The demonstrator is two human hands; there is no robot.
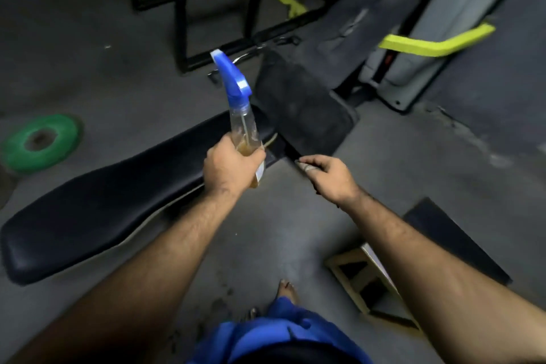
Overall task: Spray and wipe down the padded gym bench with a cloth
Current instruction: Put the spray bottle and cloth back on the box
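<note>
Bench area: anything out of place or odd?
A green weight plate lies loose on the floor beyond the padded bench. The dark cloth hangs spread out from the right hand; the left hand grips the spray bottle. No spills or damage visible.

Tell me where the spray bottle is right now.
The spray bottle is centre frame in the head view, held upright in the left hand above the black padded bench, nozzle pointing away.

Head-worn view, looking steeply down, close over bench (97, 207)
</note>
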